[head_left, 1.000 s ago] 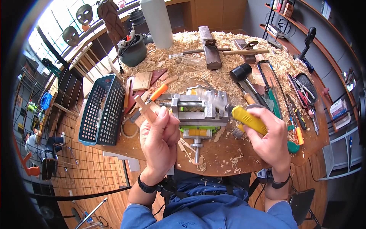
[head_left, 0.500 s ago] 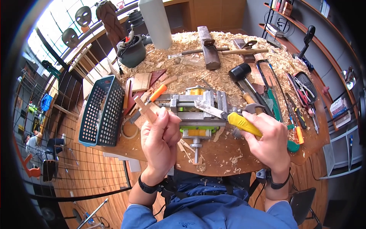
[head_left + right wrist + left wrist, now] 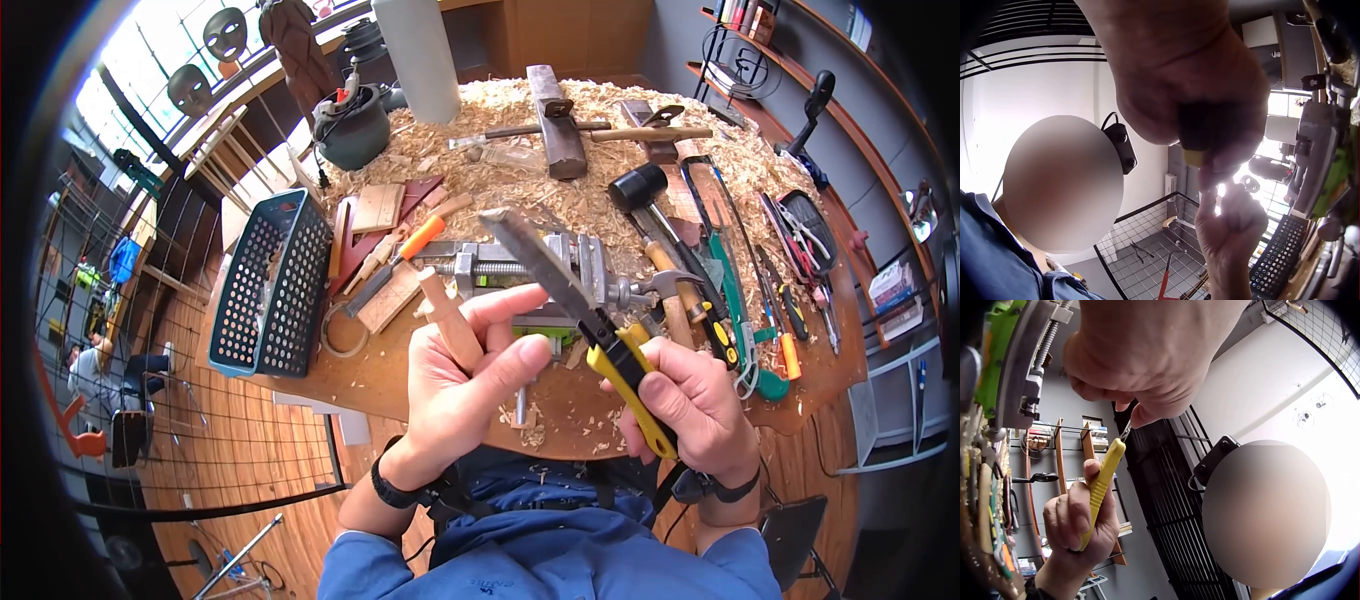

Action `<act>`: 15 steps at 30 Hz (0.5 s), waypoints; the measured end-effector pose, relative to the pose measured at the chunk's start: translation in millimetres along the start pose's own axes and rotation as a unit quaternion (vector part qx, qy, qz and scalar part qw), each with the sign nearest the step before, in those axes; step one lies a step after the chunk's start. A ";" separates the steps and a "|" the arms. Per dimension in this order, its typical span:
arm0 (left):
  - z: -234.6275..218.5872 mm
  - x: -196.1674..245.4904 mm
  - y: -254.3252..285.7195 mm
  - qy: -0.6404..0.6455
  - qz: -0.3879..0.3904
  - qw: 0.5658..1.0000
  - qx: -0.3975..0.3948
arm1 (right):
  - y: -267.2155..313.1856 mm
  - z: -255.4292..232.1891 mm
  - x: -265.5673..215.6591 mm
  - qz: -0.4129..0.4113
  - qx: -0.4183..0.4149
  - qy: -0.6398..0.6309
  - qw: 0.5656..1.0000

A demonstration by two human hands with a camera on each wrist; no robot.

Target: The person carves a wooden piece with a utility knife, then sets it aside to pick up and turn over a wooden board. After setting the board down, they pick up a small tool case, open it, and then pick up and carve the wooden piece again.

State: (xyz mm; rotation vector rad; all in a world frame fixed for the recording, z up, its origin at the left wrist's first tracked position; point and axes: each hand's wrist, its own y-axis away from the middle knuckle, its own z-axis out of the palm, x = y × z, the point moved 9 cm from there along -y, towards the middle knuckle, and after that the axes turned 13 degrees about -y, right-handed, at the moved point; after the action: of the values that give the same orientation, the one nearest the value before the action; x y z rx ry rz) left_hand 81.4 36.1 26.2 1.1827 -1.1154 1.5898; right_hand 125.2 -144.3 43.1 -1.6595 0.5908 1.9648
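My left hand (image 3: 450, 405) holds a small carved wooden piece (image 3: 455, 335) with narrow crossing arms at its top, upright in its curled fingers. Its thumb and index finger stretch toward the knife blade. In my right hand (image 3: 700, 410) is a yellow-and-black utility knife (image 3: 625, 370), its long blade (image 3: 540, 262) out and slanting up to the left, the index fingertip close beside it. The left wrist view shows the yellow handle (image 3: 1105, 481) in the right fist. In the right wrist view the hand mostly hides the knife.
Behind the hands stands a metal vise (image 3: 555, 262) on the table. To the left are a teal perforated basket (image 3: 285, 335) and an orange-handled chisel (image 3: 422, 238). A black mallet (image 3: 637, 187), a claw hammer (image 3: 668, 284) and several saws and pliers lie right. Wood shavings (image 3: 480, 190) cover the back.
My left hand has shifted right with the wooden piece, its thumb and index finger spreading out. The knife has swung from pointing left to slanting upward, and the right hand has turned and lowered.
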 end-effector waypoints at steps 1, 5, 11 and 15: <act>-0.6 -0.9 2.0 0.000 0.000 1.000 0.001 | -0.1 0.6 0.3 0.000 -0.001 0.000 1.000; 8.6 3.4 4.2 -0.049 0.016 0.998 -0.028 | -1.5 3.4 -1.6 -0.027 -0.007 0.043 0.999; 7.4 -3.3 4.8 -0.051 -0.012 0.998 -0.038 | -3.0 -1.1 -1.5 -0.057 0.020 0.076 0.995; 7.2 -5.8 5.0 -0.031 -0.020 0.998 -0.040 | -2.4 -4.5 -2.8 -0.034 0.036 0.092 0.994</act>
State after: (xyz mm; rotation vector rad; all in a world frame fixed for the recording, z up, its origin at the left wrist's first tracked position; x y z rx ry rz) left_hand 79.4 27.3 20.9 1.2008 -1.1772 1.4724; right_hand 130.5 -145.4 45.1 -1.8035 0.6555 1.7335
